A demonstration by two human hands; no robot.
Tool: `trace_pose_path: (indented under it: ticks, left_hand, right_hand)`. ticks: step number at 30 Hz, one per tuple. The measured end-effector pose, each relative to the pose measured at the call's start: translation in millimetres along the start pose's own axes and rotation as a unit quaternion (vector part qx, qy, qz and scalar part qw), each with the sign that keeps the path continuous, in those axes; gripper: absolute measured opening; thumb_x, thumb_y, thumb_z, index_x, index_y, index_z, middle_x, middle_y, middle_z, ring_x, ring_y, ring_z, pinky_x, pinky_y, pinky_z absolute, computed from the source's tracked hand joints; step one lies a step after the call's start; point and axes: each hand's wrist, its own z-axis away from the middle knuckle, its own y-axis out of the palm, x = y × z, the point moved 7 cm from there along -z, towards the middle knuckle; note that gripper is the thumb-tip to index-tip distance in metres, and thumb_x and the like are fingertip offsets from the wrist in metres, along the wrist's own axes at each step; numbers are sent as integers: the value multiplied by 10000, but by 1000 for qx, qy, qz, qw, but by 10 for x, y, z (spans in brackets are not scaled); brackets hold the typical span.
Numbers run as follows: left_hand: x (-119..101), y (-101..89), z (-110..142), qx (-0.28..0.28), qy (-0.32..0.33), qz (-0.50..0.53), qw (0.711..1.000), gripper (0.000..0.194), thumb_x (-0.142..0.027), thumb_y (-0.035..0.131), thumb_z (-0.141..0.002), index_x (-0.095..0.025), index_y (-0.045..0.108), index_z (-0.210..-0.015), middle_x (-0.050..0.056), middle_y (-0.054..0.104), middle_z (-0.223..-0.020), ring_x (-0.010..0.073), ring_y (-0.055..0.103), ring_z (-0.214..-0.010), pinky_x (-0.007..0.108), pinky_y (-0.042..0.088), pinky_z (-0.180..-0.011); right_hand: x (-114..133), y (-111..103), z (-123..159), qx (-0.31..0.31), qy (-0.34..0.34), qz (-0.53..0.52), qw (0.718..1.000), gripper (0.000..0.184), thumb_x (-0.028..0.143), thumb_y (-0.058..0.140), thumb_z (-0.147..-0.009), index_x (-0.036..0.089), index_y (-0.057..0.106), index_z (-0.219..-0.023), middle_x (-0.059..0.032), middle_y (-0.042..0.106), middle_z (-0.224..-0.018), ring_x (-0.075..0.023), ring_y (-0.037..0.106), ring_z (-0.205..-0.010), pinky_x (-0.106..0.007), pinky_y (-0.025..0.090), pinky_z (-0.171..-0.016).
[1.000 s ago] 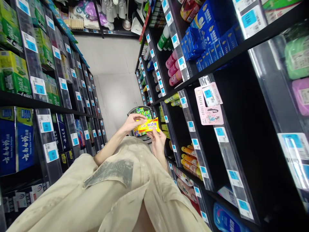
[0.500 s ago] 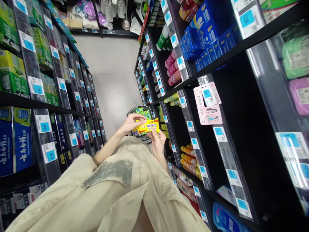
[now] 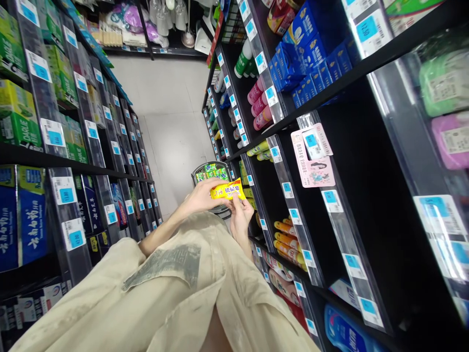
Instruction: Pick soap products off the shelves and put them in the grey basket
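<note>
A yellow packet of soap point(image 3: 227, 190) with red and dark print is held in front of my body, its printed face up. My left hand point(image 3: 202, 196) is closed on its left end, fingers curled over the top edge. From below, my right hand point(image 3: 241, 213) pinches its lower right edge with the thumb on the front. Just beyond and beneath my hands is a dark basket point(image 3: 194, 170) with several green packs in it, partly covered by my left hand and the soap.
Toothpaste boxes point(image 3: 31, 210) fill the left shelves. On the right shelves are pink bottles point(image 3: 262, 117), blue boxes point(image 3: 289, 66), orange packs point(image 3: 287, 239) and a pink card point(image 3: 313, 156) hanging at the edge. A tiled floor point(image 3: 168, 127) runs between them to a far shelf.
My left hand has shifted from lying over the soap's upper face to gripping its left end. The packet has tilted and moved slightly right.
</note>
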Motion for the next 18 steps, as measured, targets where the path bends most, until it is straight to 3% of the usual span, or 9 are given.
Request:
trace_pose_path:
  ticks: [3, 7, 10, 12, 14, 16, 18]
  left_hand:
    - [-59, 75, 57, 8, 29, -38, 999, 677, -510, 878, -797, -260, 688, -1396, 136, 712, -1374, 364, 627, -1295, 525, 471, -1143]
    - [-35, 131, 92, -7, 16, -14, 1000, 582, -500, 773, -890, -205, 681, -1383, 157, 726, -1307, 358, 644, -1233, 515, 497, -1106]
    - [32, 250, 125, 3, -45, 151, 988, 549, -599, 675, -937, -174, 729, -1280, 146, 766, -1211, 325, 703, -1137, 455, 539, -1060]
    - [83, 334, 170, -23, -95, 282, 954, 619, -689, 555, -975, -161, 744, -1239, 142, 785, -1176, 313, 721, -1123, 426, 564, -1026]
    - [116, 364, 224, -83, -116, 351, 925, 682, -741, 488, -983, -159, 747, -1225, 140, 790, -1177, 312, 719, -1148, 416, 578, -1008]
    - [121, 362, 272, -130, -112, 359, 917, 716, -775, 459, -980, -171, 738, -1244, 131, 796, -1171, 309, 713, -1171, 415, 586, -1000]
    - [114, 379, 303, -129, -112, 335, 927, 799, -824, 351, -985, -180, 716, -1285, 129, 800, -1161, 309, 701, -1201, 423, 591, -1003]
  right_hand:
    - [98, -15, 57, 0, -51, 24, 998, 463, 498, 918, -730, 130, 776, -973, -69, 809, -801, -215, 767, -715, -354, 658, -735]
    - [283, 20, 206, 17, -144, 81, 986, 357, 451, 908, -757, 157, 787, -920, -78, 823, -846, -220, 781, -754, -353, 656, -771]
    - [394, 68, 297, 14, -202, 84, 976, 270, 411, 880, -798, 184, 776, -901, -96, 826, -931, -245, 793, -867, -400, 650, -869]
    - [451, 69, 309, -9, -229, 82, 970, 255, 414, 874, -803, 203, 757, -885, -74, 805, -891, -228, 770, -846, -395, 636, -869]
    - [474, 110, 278, 4, -232, 103, 967, 272, 433, 883, -792, 214, 750, -883, -37, 767, -836, -190, 719, -777, -345, 612, -809]
    - [427, 234, 228, 83, -190, 131, 969, 306, 499, 856, -819, 217, 746, -863, -13, 727, -787, -164, 668, -720, -296, 577, -721]
    - [337, 369, 212, 171, -120, 132, 969, 400, 601, 786, -864, 215, 717, -788, -1, 688, -711, -155, 630, -663, -271, 538, -636]
